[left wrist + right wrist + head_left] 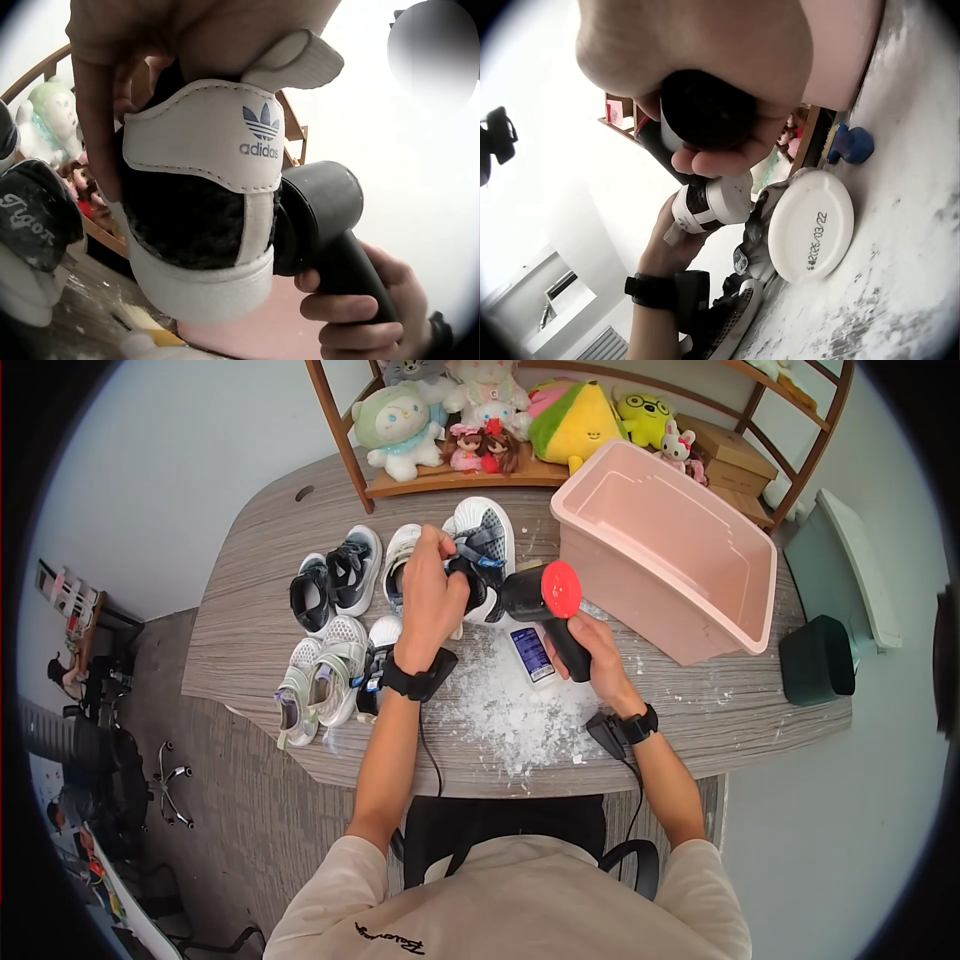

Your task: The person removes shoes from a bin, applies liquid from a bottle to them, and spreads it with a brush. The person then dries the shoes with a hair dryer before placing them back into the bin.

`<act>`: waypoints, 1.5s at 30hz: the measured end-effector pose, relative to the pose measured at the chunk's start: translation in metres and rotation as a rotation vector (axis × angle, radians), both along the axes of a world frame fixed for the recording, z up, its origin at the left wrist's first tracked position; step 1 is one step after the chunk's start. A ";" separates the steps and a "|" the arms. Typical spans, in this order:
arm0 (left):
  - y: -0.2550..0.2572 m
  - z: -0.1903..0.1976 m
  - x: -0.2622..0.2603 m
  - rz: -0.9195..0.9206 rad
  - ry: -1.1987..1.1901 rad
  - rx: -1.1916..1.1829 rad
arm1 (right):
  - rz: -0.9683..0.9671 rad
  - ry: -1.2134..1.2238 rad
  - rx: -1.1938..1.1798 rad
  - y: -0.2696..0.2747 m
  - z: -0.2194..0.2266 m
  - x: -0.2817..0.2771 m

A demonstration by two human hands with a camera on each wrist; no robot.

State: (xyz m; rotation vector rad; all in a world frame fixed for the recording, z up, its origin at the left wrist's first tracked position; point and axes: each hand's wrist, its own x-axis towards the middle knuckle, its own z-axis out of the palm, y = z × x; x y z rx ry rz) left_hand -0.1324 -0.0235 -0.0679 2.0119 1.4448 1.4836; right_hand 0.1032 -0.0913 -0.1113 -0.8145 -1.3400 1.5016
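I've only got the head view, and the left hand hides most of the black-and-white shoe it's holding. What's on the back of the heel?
Observer: The left wrist view shows a white, leather-like heel panel on the black-and-white shoe, printed with "adidas" under a blue three-leaf logo.

Operator: Got it. I also see a white bottle with a dark blue label, close to the black handheld tool with a round red end that the right hand holds. Any date on the bottle?

Observer: Yes, the right wrist view shows "2026/03/22" on its round white end; the small marks before it are too unclear to read.
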 end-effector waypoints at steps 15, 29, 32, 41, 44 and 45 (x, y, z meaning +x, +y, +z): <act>0.006 -0.027 0.008 0.048 -0.135 0.103 | -0.031 0.066 -0.074 0.003 -0.004 0.003; -0.029 -0.014 0.041 -0.033 -0.120 0.024 | -0.328 -0.230 0.246 -0.002 0.004 -0.011; -0.026 -0.016 0.040 -0.095 -0.090 0.052 | -0.360 -0.224 0.276 0.002 -0.004 -0.008; -0.029 0.004 0.017 -0.213 -0.103 0.193 | -0.381 -0.064 0.203 0.000 0.001 -0.004; -0.017 0.005 0.002 -0.129 -0.024 0.234 | -0.336 -0.017 0.070 0.000 -0.002 -0.002; -0.012 0.004 0.001 -0.148 -0.051 0.167 | -0.285 0.027 -0.005 0.000 -0.001 -0.001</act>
